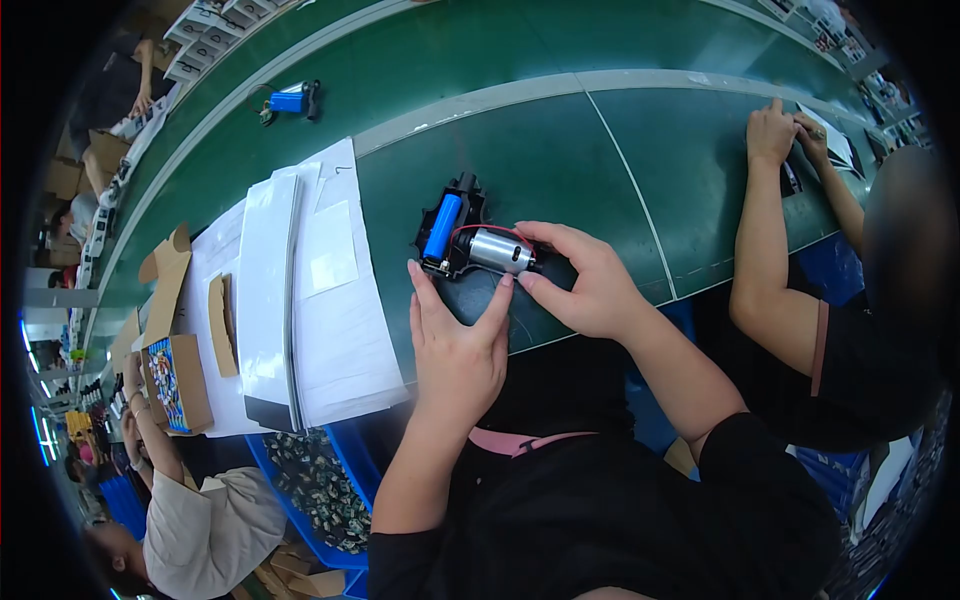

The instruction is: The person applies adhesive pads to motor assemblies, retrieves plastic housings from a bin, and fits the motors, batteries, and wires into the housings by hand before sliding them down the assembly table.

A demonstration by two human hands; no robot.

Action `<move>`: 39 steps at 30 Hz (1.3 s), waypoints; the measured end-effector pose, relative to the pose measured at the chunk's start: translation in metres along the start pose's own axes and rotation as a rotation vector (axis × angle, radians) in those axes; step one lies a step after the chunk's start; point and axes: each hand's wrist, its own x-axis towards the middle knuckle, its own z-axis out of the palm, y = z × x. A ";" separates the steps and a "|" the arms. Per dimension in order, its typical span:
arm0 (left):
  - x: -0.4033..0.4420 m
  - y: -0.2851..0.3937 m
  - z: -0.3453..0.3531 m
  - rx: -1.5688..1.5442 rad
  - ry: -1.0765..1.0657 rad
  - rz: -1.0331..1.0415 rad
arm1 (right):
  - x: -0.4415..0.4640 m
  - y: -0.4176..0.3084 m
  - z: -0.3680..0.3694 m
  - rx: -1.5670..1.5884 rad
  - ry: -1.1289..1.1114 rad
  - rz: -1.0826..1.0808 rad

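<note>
A black plastic housing point(468, 192) lies on the green work surface before me, with a blue cylindrical battery point(442, 228) set in it. Partly inside the housing sits a silver electric motor point(497, 251), and a red wire point(490, 228) arches over it. My left hand point(455, 350) steadies the housing's near side between fingers and thumb, the thumb tip close under the motor. The motor's right end is gripped by my right hand point(590, 285), its thumb below and a finger above.
White sheets point(335, 345) and a long glossy strip point(265, 310) lie left. A carton of small parts point(180, 385) and a blue bin of small parts point(320, 490) are nearby. Another blue-battery assembly point(290, 102) stands farther back. A co-worker's hands point(775, 135) work at right; another person point(200, 520) sits left.
</note>
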 end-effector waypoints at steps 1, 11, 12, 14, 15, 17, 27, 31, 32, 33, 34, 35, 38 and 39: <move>0.000 0.000 0.000 -0.003 0.003 0.003 | -0.001 -0.001 0.000 0.003 0.003 0.007; 0.001 0.001 -0.005 0.026 -0.017 0.031 | 0.000 -0.001 0.001 -0.096 -0.002 -0.052; 0.002 0.001 -0.006 0.050 -0.014 0.038 | 0.000 -0.003 0.001 -0.085 -0.007 -0.042; 0.001 0.000 -0.005 0.003 0.001 0.028 | -0.001 -0.005 0.003 -0.074 0.003 -0.018; 0.000 -0.001 -0.004 -0.022 0.007 0.023 | -0.002 -0.006 0.007 -0.072 0.018 -0.004; -0.002 -0.007 -0.001 -0.054 0.062 0.019 | -0.004 -0.007 0.012 -0.055 0.042 0.025; 0.002 -0.016 -0.003 0.015 0.162 0.069 | -0.024 -0.025 0.014 -0.296 0.238 -0.149; 0.001 -0.017 0.001 0.011 0.175 0.074 | -0.036 -0.022 0.012 -0.468 0.167 -0.268; 0.001 -0.016 0.001 0.005 0.168 0.067 | -0.036 -0.020 0.012 -0.474 0.155 -0.276; 0.001 -0.015 0.000 0.001 0.164 0.061 | -0.035 -0.017 0.013 -0.479 0.142 -0.288; 0.002 -0.015 0.000 -0.001 0.161 0.053 | -0.034 -0.016 0.014 -0.483 0.130 -0.302; 0.002 -0.014 0.000 0.010 0.163 0.053 | -0.034 -0.016 0.015 -0.501 0.129 -0.307; 0.001 -0.015 0.000 0.028 0.171 0.061 | -0.036 -0.018 0.018 -0.561 0.128 -0.313; 0.001 -0.016 0.001 0.025 0.179 0.068 | -0.038 -0.018 0.020 -0.589 0.129 -0.312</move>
